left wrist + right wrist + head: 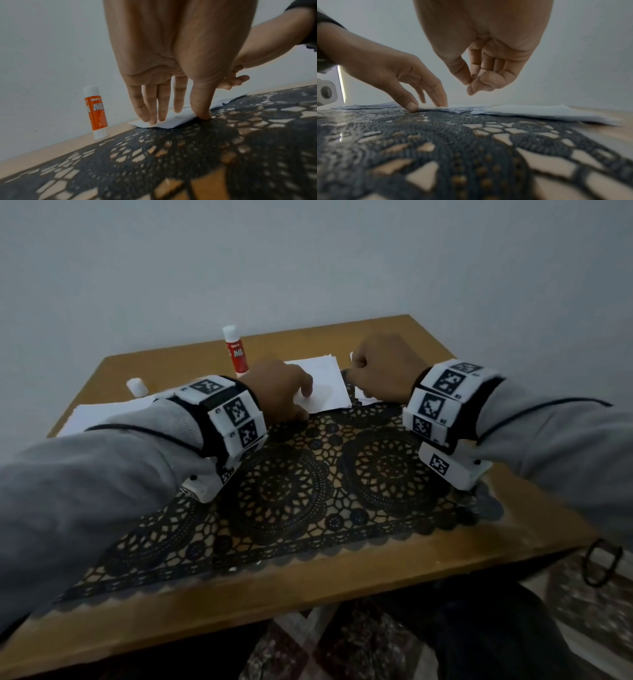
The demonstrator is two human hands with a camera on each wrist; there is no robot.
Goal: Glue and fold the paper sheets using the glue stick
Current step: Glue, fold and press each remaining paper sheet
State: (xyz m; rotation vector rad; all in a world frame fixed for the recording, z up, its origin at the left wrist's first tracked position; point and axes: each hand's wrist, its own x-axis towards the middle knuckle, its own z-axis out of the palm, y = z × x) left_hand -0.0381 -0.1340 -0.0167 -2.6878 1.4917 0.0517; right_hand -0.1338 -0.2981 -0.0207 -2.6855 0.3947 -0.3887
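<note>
A folded white paper (327, 386) lies at the far edge of the black lace mat (308, 484). My left hand (281, 395) presses on its left part with straight fingers (152, 108), and the thumb tip touches the mat at the paper's near edge (171, 122). My right hand (380, 368) hovers just right of the paper with its fingers curled. Its thumb meets the index finger (476, 81), and nothing shows between them. The red and white glue stick (234, 350) stands upright behind my left hand, free of both hands.
A small white cap (137, 386) lies at the far left of the wooden table (394, 559). A stack of white sheets (102, 412) lies under my left forearm. More white paper (539, 112) lies below my right hand. A wall stands close behind the table.
</note>
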